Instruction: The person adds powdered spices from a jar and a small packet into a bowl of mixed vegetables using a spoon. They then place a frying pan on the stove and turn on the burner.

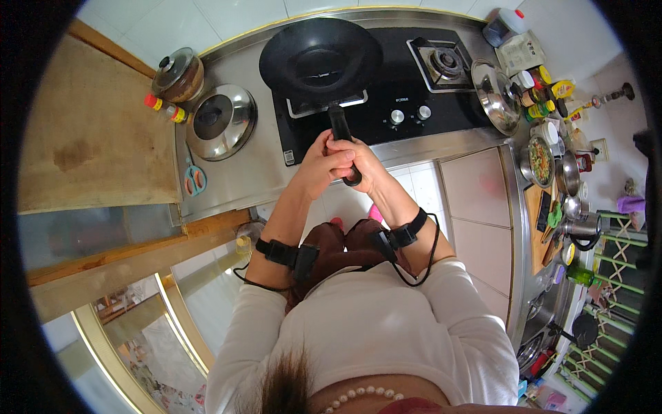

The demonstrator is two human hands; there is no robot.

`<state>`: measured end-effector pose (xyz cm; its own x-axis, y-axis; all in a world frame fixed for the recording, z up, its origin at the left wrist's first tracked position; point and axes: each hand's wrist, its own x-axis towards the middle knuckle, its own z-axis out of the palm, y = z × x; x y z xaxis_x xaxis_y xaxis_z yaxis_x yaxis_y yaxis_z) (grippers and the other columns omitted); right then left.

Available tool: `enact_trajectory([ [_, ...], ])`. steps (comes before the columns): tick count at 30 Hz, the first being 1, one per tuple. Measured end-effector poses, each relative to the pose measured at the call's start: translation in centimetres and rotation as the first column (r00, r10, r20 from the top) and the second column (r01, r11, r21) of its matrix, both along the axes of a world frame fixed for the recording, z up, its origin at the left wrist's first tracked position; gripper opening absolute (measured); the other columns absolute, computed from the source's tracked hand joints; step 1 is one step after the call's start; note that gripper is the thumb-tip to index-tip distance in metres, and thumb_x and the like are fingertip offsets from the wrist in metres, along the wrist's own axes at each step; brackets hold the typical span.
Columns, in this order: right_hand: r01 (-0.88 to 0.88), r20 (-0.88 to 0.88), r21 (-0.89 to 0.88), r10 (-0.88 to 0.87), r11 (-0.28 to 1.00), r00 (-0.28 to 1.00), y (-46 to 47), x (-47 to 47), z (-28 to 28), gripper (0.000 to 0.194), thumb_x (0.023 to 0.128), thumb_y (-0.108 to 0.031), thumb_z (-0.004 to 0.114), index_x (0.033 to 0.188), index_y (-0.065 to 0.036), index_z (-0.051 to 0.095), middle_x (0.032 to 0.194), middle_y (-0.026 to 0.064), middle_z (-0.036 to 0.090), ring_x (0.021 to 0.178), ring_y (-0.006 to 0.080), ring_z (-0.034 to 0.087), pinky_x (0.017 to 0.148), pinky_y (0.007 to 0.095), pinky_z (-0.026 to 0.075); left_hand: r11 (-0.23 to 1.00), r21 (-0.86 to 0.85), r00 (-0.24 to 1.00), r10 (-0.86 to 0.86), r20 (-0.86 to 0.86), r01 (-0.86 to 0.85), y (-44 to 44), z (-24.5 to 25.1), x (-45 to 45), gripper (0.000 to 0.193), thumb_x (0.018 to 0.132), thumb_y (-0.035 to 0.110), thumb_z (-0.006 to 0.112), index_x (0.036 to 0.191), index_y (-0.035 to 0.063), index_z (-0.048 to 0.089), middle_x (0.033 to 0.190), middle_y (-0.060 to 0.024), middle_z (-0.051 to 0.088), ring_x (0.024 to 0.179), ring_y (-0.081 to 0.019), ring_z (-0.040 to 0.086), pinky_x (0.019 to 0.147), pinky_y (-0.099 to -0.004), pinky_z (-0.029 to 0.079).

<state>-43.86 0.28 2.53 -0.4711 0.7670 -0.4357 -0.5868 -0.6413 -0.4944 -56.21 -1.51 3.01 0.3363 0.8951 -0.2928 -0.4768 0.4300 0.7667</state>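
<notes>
Both my hands are wrapped around the black handle (339, 123) of a dark wok (310, 57), their fingers overlapping. My left hand (321, 164) comes in from the left side of the handle. On the other side, my right hand (368, 161) closes around its lower end, which sticks out below the fingers. The wok rests over the left burner of a black glass gas hob (357, 124). Its dark inner surface is bare apart from a small light mark at the bottom. Two silver knobs (397, 117) sit on the hob to the right of my hands.
At left are a lidded pot (178, 77), a pan with a steel lid (221, 121) and scissors (195, 180). The right burner (446, 63) is uncovered. A steel lid (494, 98) leans near condiment jars (540, 109). Rightward stand a bowl of chopped food (540, 161) and a cutting board (535, 256).
</notes>
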Motion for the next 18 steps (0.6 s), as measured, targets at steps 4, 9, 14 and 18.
enact_trajectory([
  [4,0.047,-0.028,0.044,-0.046,0.998,0.999,-1.6,0.8,1.1,0.012,0.081,-0.008,0.064,0.09,-0.004,0.056,0.074,0.0043,0.058,0.053,0.0106,0.057,0.039,0.0201,0.044,0.995,0.064,0.997,-0.077,-0.029,0.079,-0.7,1.2,0.6,0.053,0.08,0.002,0.065,0.127,0.0051,0.042,0.096,-0.0028,0.053,0.081,-0.0114,0.055,0.065,-0.0247,0.049],
  [9,0.11,-0.059,0.072,-0.105,0.991,0.993,-3.9,2.9,4.2,0.011,0.082,-0.007,0.062,0.09,-0.003,0.055,0.072,0.005,0.056,0.051,0.0092,0.054,0.038,0.0184,0.043,0.972,0.128,0.98,-0.197,-0.021,0.198,-1.9,4.3,1.9,0.051,0.081,0.004,0.065,0.127,0.0044,0.041,0.098,-0.0038,0.054,0.083,-0.0114,0.056,0.07,-0.0257,0.052],
  [14,0.211,-0.065,0.083,-0.206,0.974,0.976,-6.9,5.5,6.7,0.012,0.083,-0.006,0.06,0.09,-0.001,0.052,0.07,0.0043,0.054,0.048,0.0073,0.048,0.035,0.0177,0.036,0.926,0.142,0.936,-0.344,-0.07,0.351,-2.9,6.2,4.3,0.051,0.083,0.006,0.064,0.127,0.0041,0.04,0.095,-0.0032,0.054,0.081,-0.0096,0.055,0.07,-0.0253,0.051],
  [18,0.334,-0.068,0.059,-0.33,0.941,0.941,-9.8,7.8,7.8,0.01,0.084,-0.006,0.058,0.087,0.001,0.052,0.069,0.0049,0.053,0.047,0.0073,0.046,0.035,0.0183,0.035,0.842,0.157,0.856,-0.508,-0.095,0.517,-3.6,6.9,6.7,0.048,0.083,0.007,0.064,0.125,0.0036,0.041,0.094,-0.0025,0.055,0.08,-0.0085,0.055,0.069,-0.024,0.05],
])
